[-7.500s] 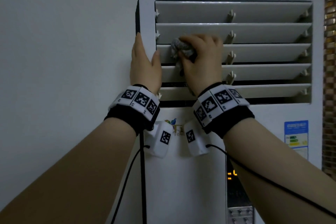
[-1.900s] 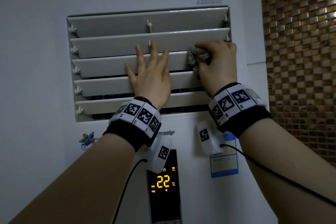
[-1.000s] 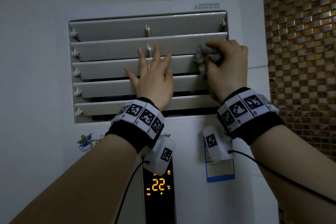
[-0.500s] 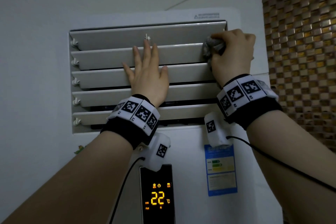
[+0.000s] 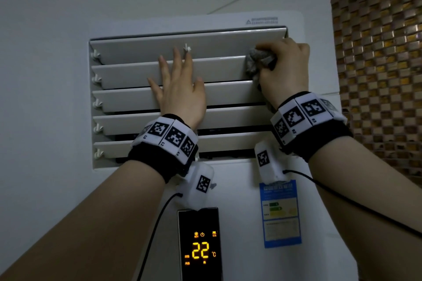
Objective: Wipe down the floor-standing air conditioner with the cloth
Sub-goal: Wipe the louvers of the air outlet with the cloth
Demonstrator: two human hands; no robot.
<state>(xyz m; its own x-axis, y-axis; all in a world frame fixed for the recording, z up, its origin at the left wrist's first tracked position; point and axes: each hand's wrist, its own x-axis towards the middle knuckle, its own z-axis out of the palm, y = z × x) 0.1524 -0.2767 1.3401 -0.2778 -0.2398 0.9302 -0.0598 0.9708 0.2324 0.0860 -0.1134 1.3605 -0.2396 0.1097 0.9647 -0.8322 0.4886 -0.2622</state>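
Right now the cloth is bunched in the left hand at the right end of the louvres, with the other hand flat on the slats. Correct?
Not quite: the head view shows the right hand gripping the cloth; the left hand lies flat on the slats.

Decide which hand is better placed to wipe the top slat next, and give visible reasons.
Probably the right. The right hand grips the cloth by the right end of the top slat. The left hand lies flat across the slats, holding nothing.
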